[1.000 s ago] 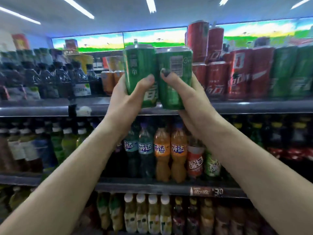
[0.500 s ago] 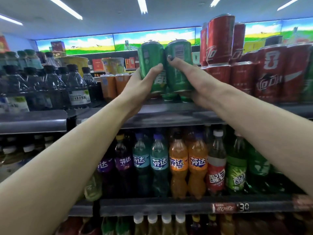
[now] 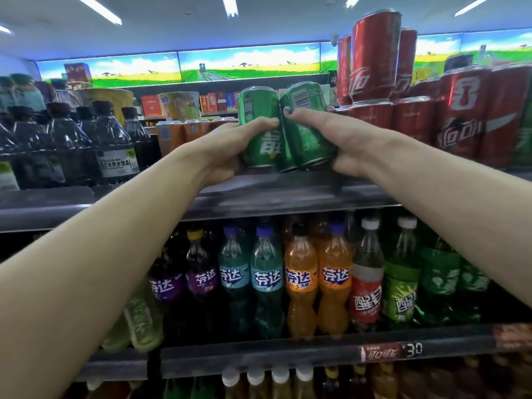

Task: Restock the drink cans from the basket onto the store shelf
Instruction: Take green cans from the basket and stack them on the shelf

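While both bare arms reach up, the left hand (image 3: 227,148) grips one green metal drink can (image 3: 259,128) and the right hand (image 3: 345,145) grips another green can (image 3: 305,131), touching, at the dark metal shelf's (image 3: 288,194) front edge. Stacked red cans (image 3: 374,82) stand just right; orange cans (image 3: 184,133) behind are half hidden.
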A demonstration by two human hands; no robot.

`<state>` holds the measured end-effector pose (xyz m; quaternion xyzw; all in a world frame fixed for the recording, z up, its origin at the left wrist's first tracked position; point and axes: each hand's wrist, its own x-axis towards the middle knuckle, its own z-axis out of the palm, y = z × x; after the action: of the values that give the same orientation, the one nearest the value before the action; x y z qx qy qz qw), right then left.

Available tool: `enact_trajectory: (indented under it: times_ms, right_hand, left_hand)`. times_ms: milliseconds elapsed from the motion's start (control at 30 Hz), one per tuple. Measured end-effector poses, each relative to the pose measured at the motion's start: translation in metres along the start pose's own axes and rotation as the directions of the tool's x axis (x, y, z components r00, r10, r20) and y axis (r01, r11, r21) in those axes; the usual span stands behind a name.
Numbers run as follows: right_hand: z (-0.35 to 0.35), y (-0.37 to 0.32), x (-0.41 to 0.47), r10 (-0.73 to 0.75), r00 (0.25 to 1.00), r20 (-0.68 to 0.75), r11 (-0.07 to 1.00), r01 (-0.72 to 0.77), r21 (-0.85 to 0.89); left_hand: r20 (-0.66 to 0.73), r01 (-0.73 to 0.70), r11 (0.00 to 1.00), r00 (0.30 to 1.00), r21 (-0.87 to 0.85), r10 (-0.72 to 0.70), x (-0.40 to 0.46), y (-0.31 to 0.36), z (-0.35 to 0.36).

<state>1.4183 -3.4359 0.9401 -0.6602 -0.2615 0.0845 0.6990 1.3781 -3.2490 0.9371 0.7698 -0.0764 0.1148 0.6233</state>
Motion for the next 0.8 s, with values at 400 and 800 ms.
enact_trajectory:
  times_ms: [400,800]
  right_hand:
    - [-0.014,0.01,0.024,-0.059,0.99,-0.126,0.927,0.007,-0.376]
    - [-0.011,0.004,-0.015,-0.307,0.934,-0.182,0.68,0.081,-0.729]
  left_hand:
    - [0.032,0.02,1.0,0.999,-0.001,-0.02,0.001,0.003,0.004]
    - [0.001,0.007,0.996,1.0,0.086,-0.007,0.006,0.002,0.017]
